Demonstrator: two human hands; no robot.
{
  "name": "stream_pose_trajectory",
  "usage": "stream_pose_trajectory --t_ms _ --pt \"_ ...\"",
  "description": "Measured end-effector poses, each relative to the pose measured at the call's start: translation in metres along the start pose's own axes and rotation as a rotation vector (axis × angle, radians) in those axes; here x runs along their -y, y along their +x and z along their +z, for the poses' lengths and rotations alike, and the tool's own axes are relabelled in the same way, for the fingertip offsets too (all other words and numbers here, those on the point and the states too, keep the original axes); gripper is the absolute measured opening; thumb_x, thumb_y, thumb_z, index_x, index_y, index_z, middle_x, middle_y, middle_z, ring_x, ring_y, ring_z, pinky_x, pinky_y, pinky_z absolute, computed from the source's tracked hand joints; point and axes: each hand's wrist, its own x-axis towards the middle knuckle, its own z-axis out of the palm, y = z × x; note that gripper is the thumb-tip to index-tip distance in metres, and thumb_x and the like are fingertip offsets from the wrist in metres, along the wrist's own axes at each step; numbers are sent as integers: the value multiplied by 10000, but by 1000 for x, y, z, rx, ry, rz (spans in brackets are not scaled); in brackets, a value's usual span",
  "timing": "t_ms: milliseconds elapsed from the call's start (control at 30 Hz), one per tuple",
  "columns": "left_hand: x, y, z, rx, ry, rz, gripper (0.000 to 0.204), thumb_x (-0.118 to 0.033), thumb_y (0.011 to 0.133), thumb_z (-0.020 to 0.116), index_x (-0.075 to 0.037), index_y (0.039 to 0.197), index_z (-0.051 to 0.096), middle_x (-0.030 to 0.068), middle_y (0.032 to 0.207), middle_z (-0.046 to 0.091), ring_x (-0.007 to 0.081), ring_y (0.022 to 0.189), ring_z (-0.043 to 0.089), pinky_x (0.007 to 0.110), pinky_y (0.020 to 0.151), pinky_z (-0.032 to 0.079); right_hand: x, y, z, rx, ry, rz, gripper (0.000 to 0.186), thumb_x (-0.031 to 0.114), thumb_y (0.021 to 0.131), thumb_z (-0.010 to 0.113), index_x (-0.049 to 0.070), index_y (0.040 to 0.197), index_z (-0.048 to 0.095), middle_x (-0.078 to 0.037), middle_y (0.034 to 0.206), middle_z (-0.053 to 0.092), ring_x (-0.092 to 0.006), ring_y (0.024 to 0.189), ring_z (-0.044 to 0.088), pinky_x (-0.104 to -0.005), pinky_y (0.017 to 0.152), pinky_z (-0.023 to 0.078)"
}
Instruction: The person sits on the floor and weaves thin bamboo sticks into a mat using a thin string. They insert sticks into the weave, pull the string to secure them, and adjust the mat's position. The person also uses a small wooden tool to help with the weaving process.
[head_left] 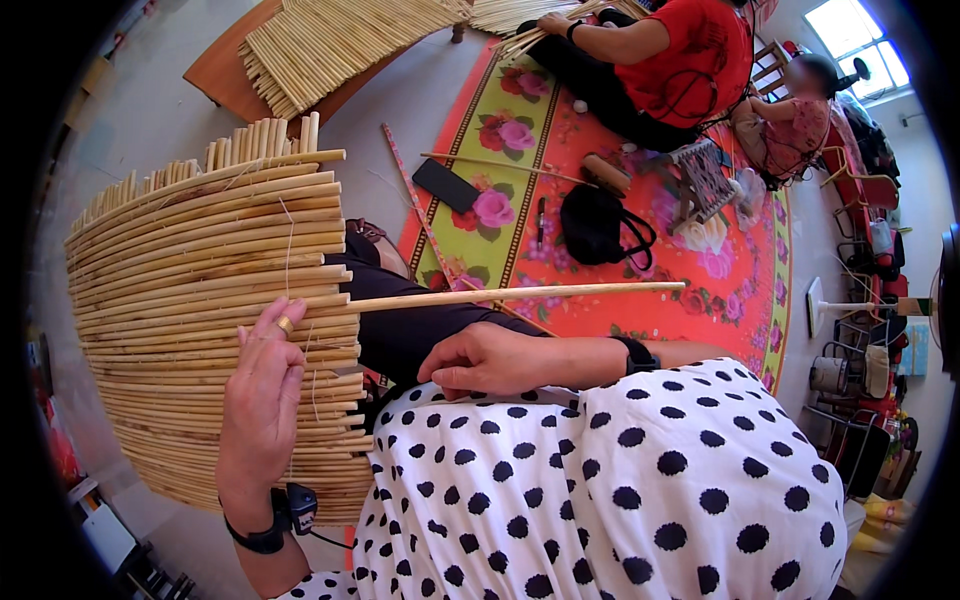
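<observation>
A mat of pale reed rods (170, 270), laced with thin white thread, fills the left side. One longer rod (560, 291) juts far rightward from it over my dark trouser leg. My left hand (262, 385), wearing a gold ring, presses on the mat beside that rod, fingers bent and close together; whether thread lies between them I cannot make out. My right hand (478, 360) rests loosely curled on my lap at the edge of my polka-dot clothing (610, 480), below the long rod, with nothing visible in it.
Floral rug (620, 310) holds a phone (445, 185), black bag (592, 225), pen and loose rods. A wooden bench (215, 75) bears another mat. A person in red (660, 60) holds rods; another person (795, 130) sits behind. Chairs and a white stand line the right.
</observation>
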Motion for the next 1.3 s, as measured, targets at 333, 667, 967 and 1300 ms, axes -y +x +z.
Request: stream_pose_trajectory --t_ms 333,667,967,1300 --pt "12 -2 3 -18 -60 41 41 4 870 490 -26 878 463 126 1278 522 330 1284 399 554 1053 229 2 -1 2 -101 278 77 288 256 962 484 29 1065 628 -5 741 615 -71 672 582 -220 644 487" --pt "19 -5 2 5 -10 45 42 -31 881 517 -34 899 480 108 1319 506 322 1283 410 521 1058 244 -11 4 2 -254 1065 2 363 194 941 518 107 1286 447 -10 753 539 -109 642 473 -263 620 405" --pt "40 -13 -4 -159 -452 74 32 2 884 506 -19 862 498 207 1338 461 305 1238 466 369 1001 366 -10 13 5 -382 1096 -50 303 216 928 553 136 1220 529 15 775 510 -86 638 427 -244 604 361" --pt "47 -17 -1 -197 -469 80 24 3 885 513 -17 874 521 196 1350 450 299 1253 447 368 1032 344 -16 2 -11 -655 945 -217 185 154 925 552 59 1073 608 -13 842 585 -75 679 496 -226 634 395"
